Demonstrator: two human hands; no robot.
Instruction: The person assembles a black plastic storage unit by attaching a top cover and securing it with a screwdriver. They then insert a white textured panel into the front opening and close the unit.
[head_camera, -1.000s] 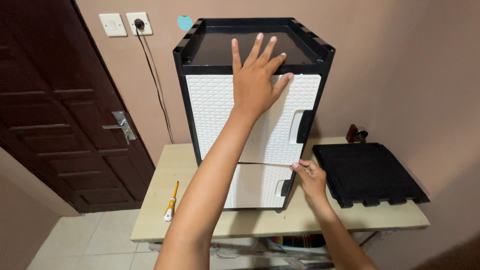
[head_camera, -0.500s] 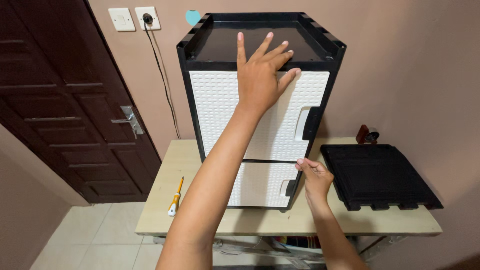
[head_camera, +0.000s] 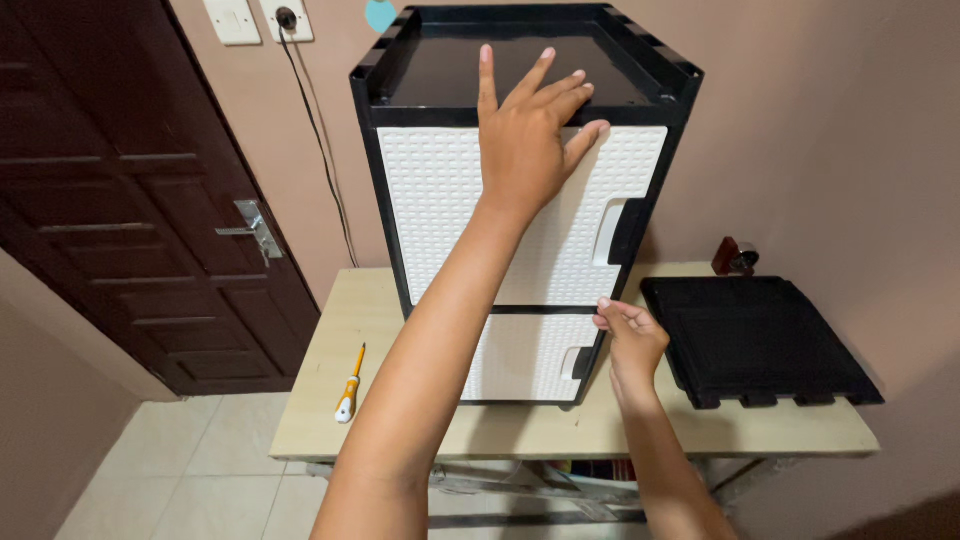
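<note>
I'm looking down at a black-framed plastic cabinet (head_camera: 520, 200) with white textured door panels, standing upright on a pale wooden table (head_camera: 560, 430). As I judge it, the cabinet body is largely together: frame, top tray, the tall upper door (head_camera: 440, 230) and the short lower door (head_camera: 520, 360) all sit in place. What seems left is the fit at the right front edge, plus the separate black ribbed panel (head_camera: 760, 340) lying flat on the table at about 3 o'clock from the cabinet, touching nothing.

My left hand (head_camera: 525, 150) is spread flat, fingers apart, pressed against the upper door and the front rim of the top; it grips nothing. My right hand (head_camera: 628, 335) is at the cabinet's right front corner post, near the gap between the two doors, fingers pinched together at the edge. I cannot tell whether they hold a small part or only touch the frame.

A yellow-handled screwdriver (head_camera: 348, 385) lies at about 9 o'clock from the cabinet base, well apart from both hands. A small dark red object (head_camera: 730, 255) sits by the wall at 1 o'clock from the ribbed panel.

Compared with a second ago, both hands keep their places; the view has only drawn nearer and tipped slightly, and nothing on the table has shifted.
</note>
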